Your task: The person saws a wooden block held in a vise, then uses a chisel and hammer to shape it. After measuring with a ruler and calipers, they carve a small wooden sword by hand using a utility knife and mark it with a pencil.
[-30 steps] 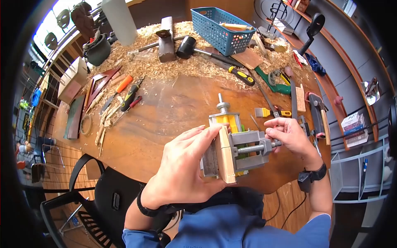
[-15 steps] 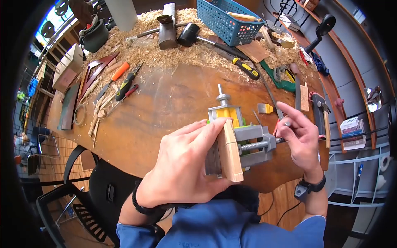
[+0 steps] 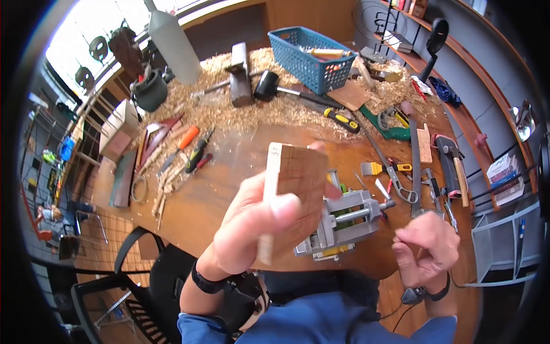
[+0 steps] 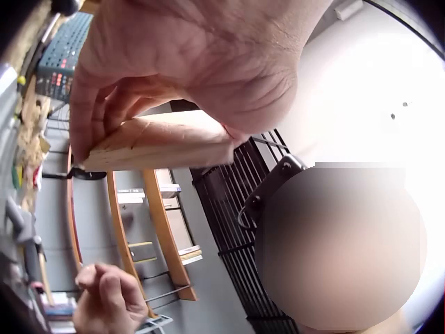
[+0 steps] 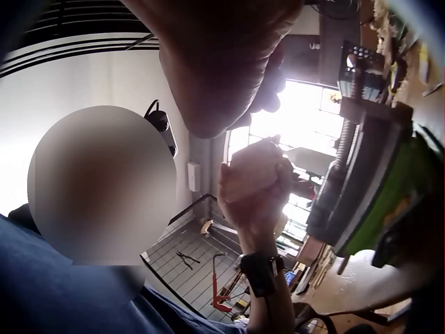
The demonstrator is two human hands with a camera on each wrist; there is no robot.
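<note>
In the head view, the wood block (image 3: pixel 303 180) lies at 2 o'clock from the middle of the left hand (image 3: pixel 240 223), which grips it and is the nearer of the 2. The right hand (image 3: pixel 427 249) is well apart, at 4 o'clock from the block, fingers loosely curled, seemingly round nothing, though they hide its palm. The block's long axis runs roughly 12 to 6 o'clock.
</note>
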